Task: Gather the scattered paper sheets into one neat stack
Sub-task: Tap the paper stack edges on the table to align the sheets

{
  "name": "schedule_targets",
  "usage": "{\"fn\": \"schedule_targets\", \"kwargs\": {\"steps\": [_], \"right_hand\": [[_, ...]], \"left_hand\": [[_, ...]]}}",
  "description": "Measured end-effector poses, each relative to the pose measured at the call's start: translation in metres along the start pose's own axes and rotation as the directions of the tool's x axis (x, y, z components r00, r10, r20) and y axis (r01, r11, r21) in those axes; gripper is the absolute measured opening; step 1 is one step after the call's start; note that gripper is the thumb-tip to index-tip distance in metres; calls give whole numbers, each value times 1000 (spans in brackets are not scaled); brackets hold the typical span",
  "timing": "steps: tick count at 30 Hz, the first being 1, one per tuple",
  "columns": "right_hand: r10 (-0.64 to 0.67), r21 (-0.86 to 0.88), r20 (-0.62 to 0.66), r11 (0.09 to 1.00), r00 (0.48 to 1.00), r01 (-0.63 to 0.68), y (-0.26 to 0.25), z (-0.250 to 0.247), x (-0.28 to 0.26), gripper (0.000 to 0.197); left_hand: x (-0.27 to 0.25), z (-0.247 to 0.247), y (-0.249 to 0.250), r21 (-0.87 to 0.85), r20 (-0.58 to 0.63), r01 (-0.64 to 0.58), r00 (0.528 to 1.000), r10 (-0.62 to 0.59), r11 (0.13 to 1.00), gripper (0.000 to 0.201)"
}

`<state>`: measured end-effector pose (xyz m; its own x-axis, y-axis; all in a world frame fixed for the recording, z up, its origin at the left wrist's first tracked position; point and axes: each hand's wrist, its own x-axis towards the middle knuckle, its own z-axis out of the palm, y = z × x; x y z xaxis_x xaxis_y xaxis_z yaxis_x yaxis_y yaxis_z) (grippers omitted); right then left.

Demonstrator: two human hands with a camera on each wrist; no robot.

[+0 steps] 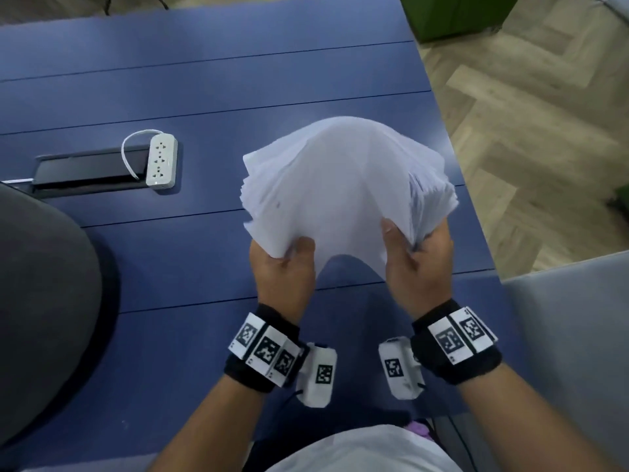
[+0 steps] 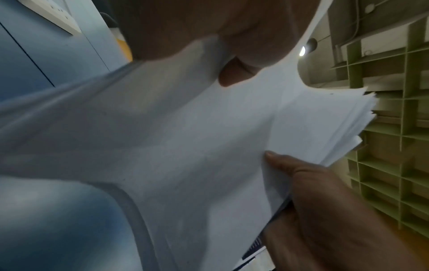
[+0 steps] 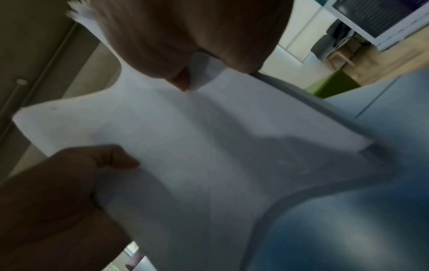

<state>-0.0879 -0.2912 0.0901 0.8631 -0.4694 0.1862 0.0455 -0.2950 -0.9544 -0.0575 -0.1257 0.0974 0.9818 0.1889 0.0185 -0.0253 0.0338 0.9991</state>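
Observation:
A thick stack of white paper sheets [image 1: 340, 178] is held above the blue table [image 1: 170, 267], bowed upward in the middle, its side edges fanned and uneven. My left hand [image 1: 289, 258] grips the near left corner, thumb on top. My right hand [image 1: 406, 248] grips the near right corner the same way. In the left wrist view the paper [image 2: 185, 146] fills the frame between my left hand [image 2: 209, 27] at the top and my right hand [image 2: 313, 201] lower right. The right wrist view shows the sheets [image 3: 209, 146], right hand [image 3: 197, 33] and left hand [image 3: 58, 183].
A white power strip [image 1: 161, 161] lies beside a dark cable slot [image 1: 85, 172] on the table's left. A dark grey rounded object [image 1: 41, 301] stands at the left edge. A grey seat [image 1: 571, 335] is at the right, wooden floor beyond it.

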Motion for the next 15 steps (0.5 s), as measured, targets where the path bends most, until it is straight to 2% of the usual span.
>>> {"fn": "schedule_targets", "kwargs": {"steps": [2, 6, 9, 12, 15], "right_hand": [[27, 27, 5, 999, 1000, -27, 9, 0, -11, 33], [225, 36, 65, 973, 972, -228, 51, 1, -28, 38], [271, 18, 71, 962, 960, -273, 67, 3, -31, 43], [278, 39, 11, 960, 960, -278, 71, 10, -29, 40], [245, 52, -21, 968, 969, -244, 72, 12, -31, 41]], "left_hand": [[-4, -4, -9, 17, -27, 29, 999, -29, 999, 48], [-1, -23, -40, 65, -46, 86, 995, -84, 994, 44], [-2, -24, -50, 59, -55, 88, 995, -85, 994, 44], [-2, -20, -54, -64, -68, 80, 994, -85, 995, 51], [5, -24, -52, -282, -7, 78, 996, -83, 956, 52]]}}
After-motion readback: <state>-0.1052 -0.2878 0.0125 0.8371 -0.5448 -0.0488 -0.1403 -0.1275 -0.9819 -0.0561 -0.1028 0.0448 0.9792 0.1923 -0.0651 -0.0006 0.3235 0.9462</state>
